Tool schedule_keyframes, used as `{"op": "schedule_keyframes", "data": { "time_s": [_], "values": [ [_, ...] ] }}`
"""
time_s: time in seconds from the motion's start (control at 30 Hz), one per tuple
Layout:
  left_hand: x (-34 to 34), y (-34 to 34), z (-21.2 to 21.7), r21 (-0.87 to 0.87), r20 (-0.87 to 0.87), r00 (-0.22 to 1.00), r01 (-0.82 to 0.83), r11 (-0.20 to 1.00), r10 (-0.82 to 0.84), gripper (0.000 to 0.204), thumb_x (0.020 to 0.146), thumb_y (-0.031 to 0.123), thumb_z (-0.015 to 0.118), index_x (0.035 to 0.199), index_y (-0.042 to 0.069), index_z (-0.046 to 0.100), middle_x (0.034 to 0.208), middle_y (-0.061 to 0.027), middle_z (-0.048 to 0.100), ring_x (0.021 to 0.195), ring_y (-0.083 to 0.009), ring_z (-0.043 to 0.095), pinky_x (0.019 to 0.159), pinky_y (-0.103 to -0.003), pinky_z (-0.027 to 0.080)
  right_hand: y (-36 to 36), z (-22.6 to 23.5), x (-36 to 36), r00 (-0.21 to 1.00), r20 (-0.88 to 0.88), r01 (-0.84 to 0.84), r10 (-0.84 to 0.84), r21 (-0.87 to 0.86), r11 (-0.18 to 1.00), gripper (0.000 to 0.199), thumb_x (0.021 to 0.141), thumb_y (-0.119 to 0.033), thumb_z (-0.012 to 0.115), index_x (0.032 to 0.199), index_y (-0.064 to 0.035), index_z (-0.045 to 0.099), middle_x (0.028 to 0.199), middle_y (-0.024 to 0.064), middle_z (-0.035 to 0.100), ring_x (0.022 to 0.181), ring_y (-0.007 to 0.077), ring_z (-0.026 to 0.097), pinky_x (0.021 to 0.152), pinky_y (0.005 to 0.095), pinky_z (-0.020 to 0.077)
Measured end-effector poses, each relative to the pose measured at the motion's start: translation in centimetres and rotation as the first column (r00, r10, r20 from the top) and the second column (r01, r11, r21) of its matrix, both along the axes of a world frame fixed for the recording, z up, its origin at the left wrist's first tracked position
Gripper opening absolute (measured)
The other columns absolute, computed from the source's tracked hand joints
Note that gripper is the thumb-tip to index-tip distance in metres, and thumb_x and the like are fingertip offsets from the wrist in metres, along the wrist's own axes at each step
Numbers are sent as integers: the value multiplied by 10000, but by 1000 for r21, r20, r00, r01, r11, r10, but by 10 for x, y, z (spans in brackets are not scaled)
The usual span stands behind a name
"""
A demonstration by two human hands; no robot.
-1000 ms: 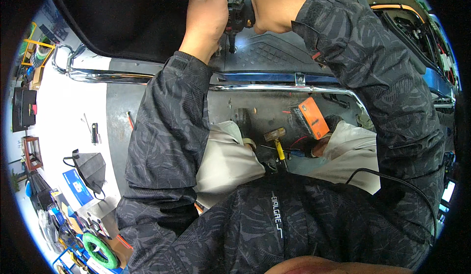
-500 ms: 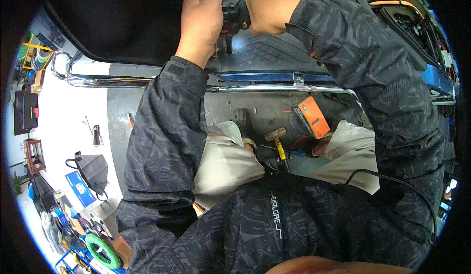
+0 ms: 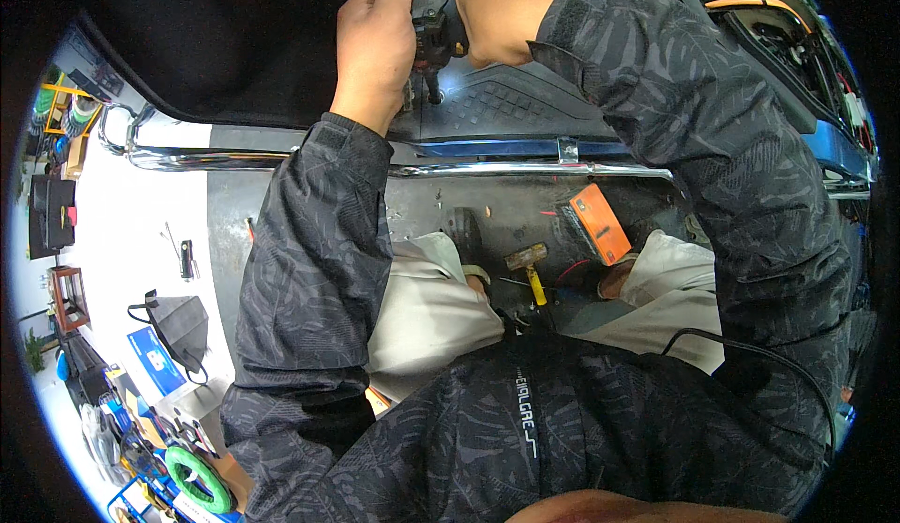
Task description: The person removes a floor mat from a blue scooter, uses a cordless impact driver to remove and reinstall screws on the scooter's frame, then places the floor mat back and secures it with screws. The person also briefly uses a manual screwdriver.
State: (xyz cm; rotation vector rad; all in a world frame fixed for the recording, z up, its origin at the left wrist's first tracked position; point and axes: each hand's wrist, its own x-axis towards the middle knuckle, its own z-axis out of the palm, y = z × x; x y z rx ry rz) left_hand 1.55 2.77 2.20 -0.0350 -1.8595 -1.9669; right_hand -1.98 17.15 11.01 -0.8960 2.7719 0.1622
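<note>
In the head view, a black cordless drill (image 3: 432, 31) with a red mark points downward at the top. Its narrow lower end is over the textured black floor panel (image 3: 525, 101) of a vehicle, beside a bright light spot; contact cannot be made out. My left hand (image 3: 375, 50) is wrapped around the tool's left side and top. My right hand (image 3: 497, 12) is closed in a fist at the tool's right side, around what looks like its handle, with most fingers hidden.
A chrome rail (image 3: 469, 169) runs across before me. Between my legs lie a yellow-handled hammer (image 3: 535, 284) and an orange box-shaped object (image 3: 602, 223). On the white floor at left are a black bag-like item (image 3: 178, 326), a blue box (image 3: 155, 359) and a green coil (image 3: 197, 481).
Both hands and the drill have shifted slightly left in the picture. My grip looks the same.
</note>
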Motion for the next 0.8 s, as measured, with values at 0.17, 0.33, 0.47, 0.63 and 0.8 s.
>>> {"op": "schedule_keyframes", "data": {
  "time_s": [0.17, 0.33, 0.47, 0.63, 0.8],
  "values": [
    [-1, 0, -2, 10, -7, 1000, -16, 1000, 16, 305, 1053, 260, 546, 1035, 5, 711, 932, -18, 674, 885, -128, 588, 836, -282, 465, 0, 2, 1, 1000, 17, 17, -16, -33, 999, 214, 572, -107, 810, 757, -3, 776, 812, 226, 742, 852, 385, 755, 709, 469, 600],
    [-1, 0, -3, -12, 11, 1000, -21, 1000, 21, 310, 1055, 264, 544, 1042, 1, 708, 945, -22, 677, 898, -131, 592, 847, -283, 465, -1, 1, 1, 1000, 5, 15, -14, -38, 999, 206, 574, -101, 805, 753, -4, 778, 805, 236, 739, 853, 380, 757, 708, 465, 602],
    [-2, 1, -3, 9, 0, 1000, -13, 1000, 13, 310, 1060, 265, 542, 1052, 1, 706, 958, -22, 679, 908, -129, 589, 854, -280, 462, 0, 1, 1, 1000, 19, 18, -18, 4, 1000, 209, 586, -102, 800, 769, -3, 783, 805, 237, 738, 854, 377, 758, 711, 460, 603],
    [-4, 1, -8, -18, 6, 1000, -20, 1000, 20, 320, 1063, 272, 540, 1062, -2, 704, 970, -23, 686, 901, -128, 588, 850, -282, 462, 1, -2, 1, 1000, -9, 23, -23, -34, 999, 208, 609, -111, 791, 780, 7, 781, 807, 233, 739, 855, 376, 758, 712, 458, 603],
    [-4, -7, -15, -106, -52, 999, 3, 994, -9, 383, 1092, 319, 497, 1216, 14, 693, 1163, -71, 720, 1065, -192, 668, 989, -332, 488, 4, -3, 1, 1000, 3, 25, -25, -38, 999, 213, 622, -116, 792, 800, 1, 784, 813, 230, 741, 851, 376, 758, 709, 459, 603]
  ]
}}
